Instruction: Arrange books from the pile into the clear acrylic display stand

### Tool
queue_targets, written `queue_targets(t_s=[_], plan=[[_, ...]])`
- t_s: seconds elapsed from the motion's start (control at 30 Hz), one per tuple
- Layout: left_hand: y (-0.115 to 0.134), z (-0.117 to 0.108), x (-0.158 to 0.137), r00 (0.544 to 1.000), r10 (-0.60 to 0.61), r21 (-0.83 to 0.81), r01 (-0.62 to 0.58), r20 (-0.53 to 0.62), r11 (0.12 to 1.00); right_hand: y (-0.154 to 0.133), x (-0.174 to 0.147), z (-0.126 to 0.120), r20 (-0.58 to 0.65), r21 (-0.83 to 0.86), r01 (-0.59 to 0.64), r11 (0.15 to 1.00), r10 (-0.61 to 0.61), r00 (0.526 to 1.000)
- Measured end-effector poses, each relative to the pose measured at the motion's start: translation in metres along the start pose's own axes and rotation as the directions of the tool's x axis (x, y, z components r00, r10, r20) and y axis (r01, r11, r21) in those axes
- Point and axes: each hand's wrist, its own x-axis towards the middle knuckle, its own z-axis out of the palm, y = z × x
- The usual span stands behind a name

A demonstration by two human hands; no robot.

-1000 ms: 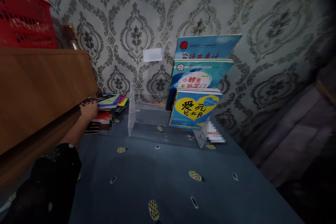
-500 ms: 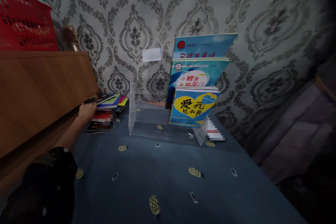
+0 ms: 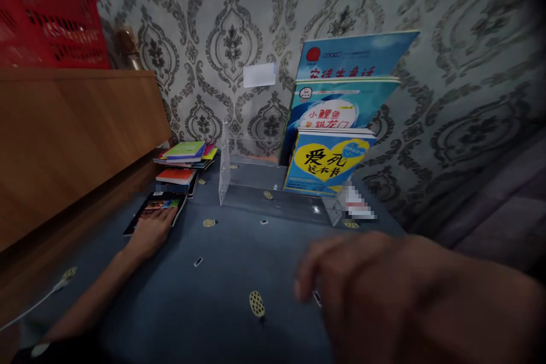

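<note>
My left hand (image 3: 151, 230) grips a thin black book (image 3: 147, 210) with a colourful picture on its cover, fingers over the near right part and thumb hidden. Behind it lie an orange-covered book (image 3: 176, 176) and a pile of books (image 3: 187, 151) with a lime-green one on top. Large, dark and somewhat blurred, my right hand (image 3: 384, 290) hovers in the near right foreground, fingers loosely bent and apart, with nothing visible in them. Beyond it a clear acrylic rack (image 3: 224, 173) holds upright blue books, the front one (image 3: 328, 165) with a yellow heart.
A wooden cabinet (image 3: 77, 142) borders the left side, with a red basket (image 3: 63, 28) on top. Patterned wallpaper backs the dark blue cloth (image 3: 222, 307). A white cable (image 3: 34, 307) lies at the lower left, and a white label (image 3: 259, 75) is on the wall.
My left hand has come nearer from the pile with the black book, uncovering the lime-green cover. My right hand has entered at the lower right. The view has shifted slightly.
</note>
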Motion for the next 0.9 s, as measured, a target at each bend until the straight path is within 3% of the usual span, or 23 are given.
queue_targets(t_s=[0.1, 0.2, 0.3, 0.4, 0.47, 0.53, 0.6, 0.73, 0.9], plan=[[0.022, 0.011, -0.024, 0.996, 0.084, -0.013, -0.085, -0.019, 0.996, 0.007, 0.023, 0.012, 0.050, -0.018, -0.113, 0.993, 0.113, 0.992], [0.062, 0.013, -0.052, 0.973, 0.226, -0.073, -0.229, -0.047, 0.971, 0.037, 0.018, 0.017, 0.125, -0.149, -0.246, 0.958, 0.265, 0.956], [0.103, 0.005, -0.076, 0.908, 0.415, -0.180, -0.419, -0.061, 0.890, 0.078, -0.008, 0.022, 0.073, -0.297, -0.414, 0.861, 0.452, 0.889], [0.118, -0.002, -0.081, 0.831, 0.548, -0.325, -0.545, -0.092, 0.773, 0.108, -0.039, 0.030, -0.009, -0.415, -0.514, 0.750, 0.562, 0.827], [0.109, 0.001, -0.071, 0.854, 0.509, -0.387, -0.509, -0.110, 0.769, 0.117, -0.057, 0.036, -0.033, -0.450, -0.547, 0.706, 0.599, 0.800], [0.094, 0.012, -0.058, 0.935, 0.337, -0.412, -0.352, -0.111, 0.841, 0.119, -0.070, 0.040, -0.069, -0.455, -0.559, 0.693, 0.598, 0.798], [0.082, 0.026, -0.048, 0.976, 0.198, -0.466, -0.219, -0.093, 0.857, 0.118, -0.081, 0.043, -0.119, -0.448, -0.562, 0.695, 0.577, 0.808], [0.087, 0.049, -0.042, 0.985, 0.115, -0.548, -0.167, -0.129, 0.820, 0.118, -0.100, 0.046, -0.187, -0.464, -0.562, 0.684, 0.545, 0.817], [0.128, 0.047, -0.041, 0.968, 0.156, -0.554, -0.240, -0.196, 0.797, 0.121, -0.119, 0.041, -0.300, -0.489, -0.599, 0.634, 0.523, 0.798]])
